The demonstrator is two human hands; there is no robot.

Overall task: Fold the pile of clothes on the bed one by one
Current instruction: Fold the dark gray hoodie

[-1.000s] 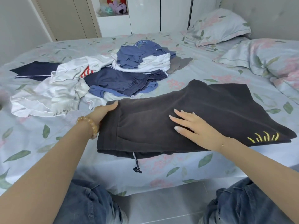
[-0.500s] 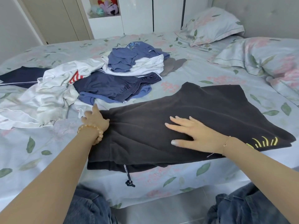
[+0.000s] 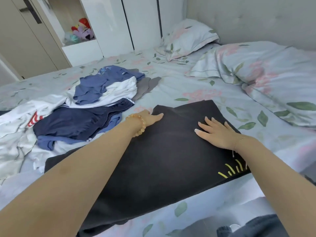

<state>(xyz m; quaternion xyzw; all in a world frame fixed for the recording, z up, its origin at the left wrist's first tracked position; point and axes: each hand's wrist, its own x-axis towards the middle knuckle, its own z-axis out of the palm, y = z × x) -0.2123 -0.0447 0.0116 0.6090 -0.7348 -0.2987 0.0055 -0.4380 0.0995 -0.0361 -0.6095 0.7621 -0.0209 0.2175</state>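
Observation:
A black pair of shorts (image 3: 171,159) with a yellow ray mark lies folded at the near edge of the bed (image 3: 196,93). My left hand (image 3: 151,118), with a bead bracelet on the wrist, holds the garment's far left edge, thumb on top. Flat on the cloth, a little right of the middle, rests my right hand (image 3: 217,132) with its fingers spread. To the left lies the unfolded pile: a navy garment (image 3: 77,122), a blue top (image 3: 97,84) and white clothes (image 3: 20,127).
A floral pillow (image 3: 188,38) and a bunched duvet (image 3: 273,79) fill the right side of the bed. White wardrobe doors (image 3: 142,23) and a shelf with plush toys (image 3: 83,29) stand behind. My knee in jeans (image 3: 256,226) is below the bed edge.
My left hand gripped the waistband side of the shorts and carried it right and away, folding the garment over. My right hand stayed pressed on the cloth. The camera tilted closer.

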